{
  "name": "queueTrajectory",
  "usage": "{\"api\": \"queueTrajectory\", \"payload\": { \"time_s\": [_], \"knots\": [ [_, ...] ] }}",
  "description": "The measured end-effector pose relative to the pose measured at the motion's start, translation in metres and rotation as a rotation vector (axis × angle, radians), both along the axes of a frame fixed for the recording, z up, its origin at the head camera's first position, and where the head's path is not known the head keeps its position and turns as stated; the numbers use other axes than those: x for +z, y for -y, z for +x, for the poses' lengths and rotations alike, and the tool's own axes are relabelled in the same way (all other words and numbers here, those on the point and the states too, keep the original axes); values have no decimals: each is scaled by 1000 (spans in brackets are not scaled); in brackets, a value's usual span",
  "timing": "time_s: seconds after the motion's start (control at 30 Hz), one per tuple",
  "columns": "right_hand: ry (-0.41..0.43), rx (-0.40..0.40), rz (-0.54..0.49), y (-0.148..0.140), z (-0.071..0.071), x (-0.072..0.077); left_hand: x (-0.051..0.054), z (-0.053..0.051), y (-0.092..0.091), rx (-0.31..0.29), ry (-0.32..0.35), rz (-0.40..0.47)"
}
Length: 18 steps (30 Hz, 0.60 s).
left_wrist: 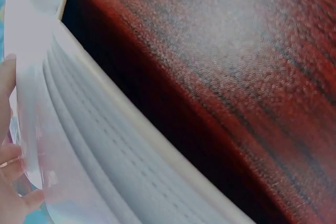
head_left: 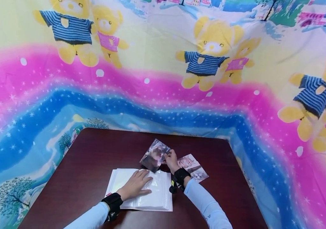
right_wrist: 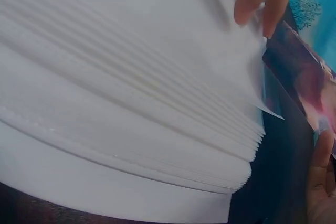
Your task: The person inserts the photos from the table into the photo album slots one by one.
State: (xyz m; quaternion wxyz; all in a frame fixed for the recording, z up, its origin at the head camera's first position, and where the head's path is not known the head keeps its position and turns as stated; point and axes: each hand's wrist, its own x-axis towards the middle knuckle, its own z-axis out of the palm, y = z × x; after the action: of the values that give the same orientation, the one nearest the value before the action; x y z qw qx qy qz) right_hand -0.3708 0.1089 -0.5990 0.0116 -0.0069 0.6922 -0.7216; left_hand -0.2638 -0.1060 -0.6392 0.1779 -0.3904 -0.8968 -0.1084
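An open album with white pages (head_left: 157,198) lies near the table's front. My left hand (head_left: 135,184) rests flat on it with fingers spread; in the left wrist view its fingers (left_wrist: 10,166) show at the left edge beside the pages (left_wrist: 105,145). My right hand (head_left: 171,160) pinches a photo (head_left: 155,155) by its right edge, above the album's top edge. In the right wrist view the photo (right_wrist: 304,72) and the right hand (right_wrist: 321,182) are at the right, beyond the stacked page edges (right_wrist: 210,114).
Two more photos (head_left: 198,173) lie on the dark red table (head_left: 100,149), right of the album and partly behind the right wrist. A cloth printed with bears (head_left: 163,95) hangs behind the table.
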Motion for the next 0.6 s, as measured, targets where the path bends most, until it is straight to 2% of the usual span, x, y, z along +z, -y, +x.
{"api": "queueTrajectory", "payload": {
  "time_s": [0.1,0.23,0.47,0.6],
  "knots": [
    [4,-56,15,-1,-7,-4,0,0,0,3,20,-1],
    [0,-102,42,-1,-11,-7,0,0,0,3,25,-1],
    [14,-14,19,-2,-4,-12,-3,1,-1,7,29,24],
    [-27,2,70,-6,-4,-12,-3,1,-2,8,44,28]
  ]
}}
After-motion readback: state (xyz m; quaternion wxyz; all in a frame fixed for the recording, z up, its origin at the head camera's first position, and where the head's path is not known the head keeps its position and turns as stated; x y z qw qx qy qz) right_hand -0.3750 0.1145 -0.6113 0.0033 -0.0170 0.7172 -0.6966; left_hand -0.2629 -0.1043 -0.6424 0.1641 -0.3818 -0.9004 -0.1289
